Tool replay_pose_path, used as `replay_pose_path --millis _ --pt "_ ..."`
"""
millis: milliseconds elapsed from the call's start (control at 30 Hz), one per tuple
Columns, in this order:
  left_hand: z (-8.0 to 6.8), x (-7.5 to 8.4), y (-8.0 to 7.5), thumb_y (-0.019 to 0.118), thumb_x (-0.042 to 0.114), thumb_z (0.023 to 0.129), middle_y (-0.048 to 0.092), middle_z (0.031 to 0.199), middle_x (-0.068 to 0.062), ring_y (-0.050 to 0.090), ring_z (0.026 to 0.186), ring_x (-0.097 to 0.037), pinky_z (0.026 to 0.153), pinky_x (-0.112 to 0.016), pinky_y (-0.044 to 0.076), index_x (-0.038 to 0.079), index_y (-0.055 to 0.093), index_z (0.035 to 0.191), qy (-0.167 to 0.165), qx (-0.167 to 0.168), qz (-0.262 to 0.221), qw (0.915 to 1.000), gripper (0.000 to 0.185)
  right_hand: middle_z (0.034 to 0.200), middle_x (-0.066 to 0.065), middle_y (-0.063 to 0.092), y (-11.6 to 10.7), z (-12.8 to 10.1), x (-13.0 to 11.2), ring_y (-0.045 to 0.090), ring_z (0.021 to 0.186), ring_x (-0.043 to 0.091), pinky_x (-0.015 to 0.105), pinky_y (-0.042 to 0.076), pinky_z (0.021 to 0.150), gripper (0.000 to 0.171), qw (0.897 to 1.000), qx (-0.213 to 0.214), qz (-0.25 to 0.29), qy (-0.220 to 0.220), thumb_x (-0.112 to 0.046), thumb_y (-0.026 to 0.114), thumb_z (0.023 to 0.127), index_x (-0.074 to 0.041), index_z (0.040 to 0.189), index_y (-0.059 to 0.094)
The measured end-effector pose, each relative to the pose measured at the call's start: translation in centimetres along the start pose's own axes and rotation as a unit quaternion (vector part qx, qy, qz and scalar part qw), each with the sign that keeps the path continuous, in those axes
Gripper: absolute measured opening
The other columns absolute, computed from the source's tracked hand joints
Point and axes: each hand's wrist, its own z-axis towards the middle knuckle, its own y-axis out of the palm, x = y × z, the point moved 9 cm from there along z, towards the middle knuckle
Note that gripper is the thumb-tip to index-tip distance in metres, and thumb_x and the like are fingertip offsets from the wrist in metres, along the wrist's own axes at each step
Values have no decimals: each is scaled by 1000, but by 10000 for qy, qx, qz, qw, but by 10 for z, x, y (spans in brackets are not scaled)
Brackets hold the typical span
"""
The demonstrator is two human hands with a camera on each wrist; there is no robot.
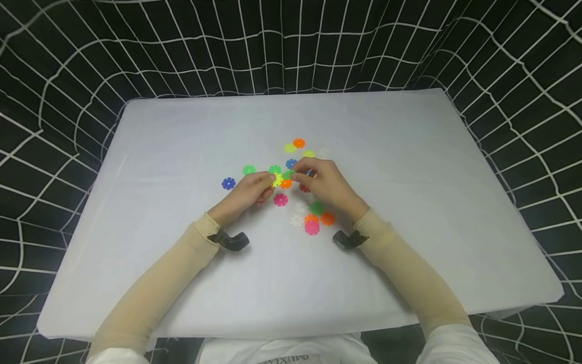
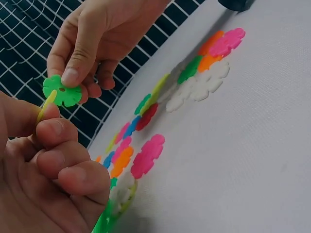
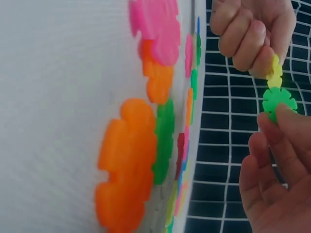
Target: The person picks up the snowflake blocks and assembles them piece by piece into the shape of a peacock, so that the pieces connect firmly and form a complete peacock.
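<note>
Between thumb and fingers my left hand (image 1: 249,192) pinches a yellow notched plastic disc (image 1: 277,179). My right hand (image 1: 328,184) pinches a green notched disc (image 2: 62,91) by its edge. Both discs are raised off the table in the wrist views. Seen from the right wrist, the yellow disc (image 3: 275,72) stands roughly edge-on against the rim of the green disc (image 3: 279,103). In the left wrist view the yellow disc (image 2: 47,105) overlaps a notch of the green one. The left hand's other fingers are curled toward the palm.
Loose flower-shaped discs lie on the white table (image 1: 159,227) around the hands. Among them are a dark blue disc (image 1: 229,183) at left, a pink disc (image 1: 280,200), an orange disc (image 1: 298,143) farther back, and a nearer cluster with a pink disc (image 1: 311,228). Black grid-patterned cloth (image 1: 245,50) surrounds the table.
</note>
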Motion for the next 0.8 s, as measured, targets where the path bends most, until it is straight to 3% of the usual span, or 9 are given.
replay_pose_path --millis 267,467,800 --pt "-6 -5 5 45 37 107 39 67 0 37 61 -17 58 -24 34 9 47 83 184 -129 -415 9989 36 98 4 72 4 -2 -5 62 85 21 31 54 75 16 9994 -79 -77 -341 -14 72 94 -12 110 74" --pt "-10 -13 7 45 34 108 38 68 0 36 61 -14 56 -23 33 9 47 85 128 -53 -851 9963 33 96 4 71 6 -2 -13 61 89 19 34 55 82 13 9968 -136 -242 -749 -11 75 92 -10 105 75" --pt "-11 -20 7 43 31 109 36 69 2 34 59 -11 55 -22 32 10 46 83 110 77 -1232 9923 32 93 2 71 14 5 -16 60 91 18 33 53 83 12 9945 -489 -549 -749 -14 76 92 -12 104 75"
